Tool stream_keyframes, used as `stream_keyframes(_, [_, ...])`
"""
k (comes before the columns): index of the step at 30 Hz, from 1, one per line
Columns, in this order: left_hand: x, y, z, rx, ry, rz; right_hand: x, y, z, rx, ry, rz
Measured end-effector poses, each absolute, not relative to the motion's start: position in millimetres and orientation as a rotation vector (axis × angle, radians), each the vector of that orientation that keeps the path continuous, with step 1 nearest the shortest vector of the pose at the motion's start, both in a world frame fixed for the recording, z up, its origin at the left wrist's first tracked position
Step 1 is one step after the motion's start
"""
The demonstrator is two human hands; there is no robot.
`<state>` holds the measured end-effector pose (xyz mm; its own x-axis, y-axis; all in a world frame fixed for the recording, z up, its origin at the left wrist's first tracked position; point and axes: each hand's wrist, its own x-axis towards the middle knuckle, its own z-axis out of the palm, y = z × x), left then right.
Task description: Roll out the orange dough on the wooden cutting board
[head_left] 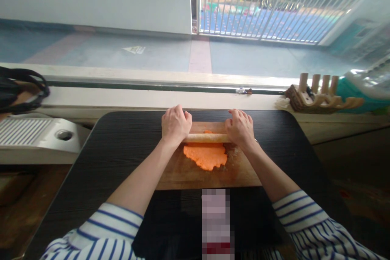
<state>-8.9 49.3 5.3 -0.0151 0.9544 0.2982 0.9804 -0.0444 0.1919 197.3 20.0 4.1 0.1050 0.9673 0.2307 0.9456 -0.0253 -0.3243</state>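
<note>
A pale wooden rolling pin (207, 138) lies crosswise over a flat, ragged-edged sheet of orange dough (206, 155). My left hand (176, 124) is closed around the pin's left end, and my right hand (240, 127) grips its right end. Most of the dough shows on the near side of the pin, with a small bit peeking out beyond it. Underneath is a wooden board (176, 176), with some smears to the right of the dough. Both ends of the pin are hidden by my hands.
The board rests on a dark wood-grain table (100, 158). Behind it runs a white window sill (146, 98) holding a wooden rack with upright pegs (317, 95). A white ribbed unit with a round hole (42, 138) stands at left, a black strapped object (21, 89) above it.
</note>
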Motion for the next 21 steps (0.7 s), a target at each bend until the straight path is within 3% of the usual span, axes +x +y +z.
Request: stream_keyframes(21, [-9.4,47.8,5.4,-2.151,-2.103,-0.661,198.0,22.4,-1.2,-2.029,-1.879,0.09])
